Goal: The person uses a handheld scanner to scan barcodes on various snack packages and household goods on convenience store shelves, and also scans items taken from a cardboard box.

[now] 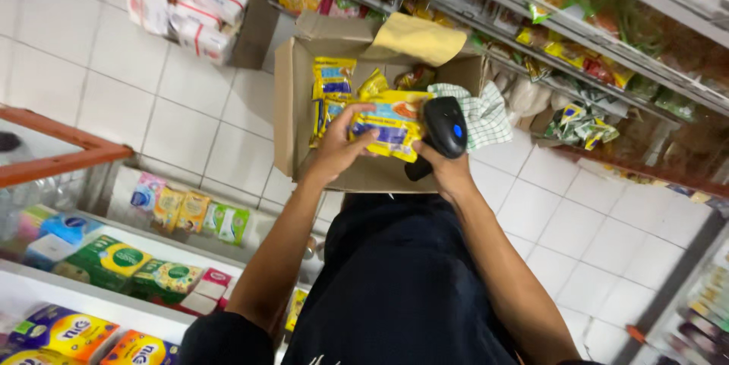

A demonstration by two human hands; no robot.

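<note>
My left hand [339, 146] grips a yellow snack packet [389, 123] over an open cardboard box [287, 107] on the tiled floor. My right hand [440, 167] holds a black handheld scanner [443, 131] with a blue button, its head right beside the packet's right edge. More yellow packets [332, 80] lie inside the box, and a green-and-white checked cloth [478, 113] lies at its right side.
Shelves of packaged goods [577, 38] run along the upper right. A low shelf with boxes and cartons [114, 259] stands at the lower left. White wrapped packs [190, 4] sit in another carton at the upper left. An orange bar [61, 148] crosses the left edge.
</note>
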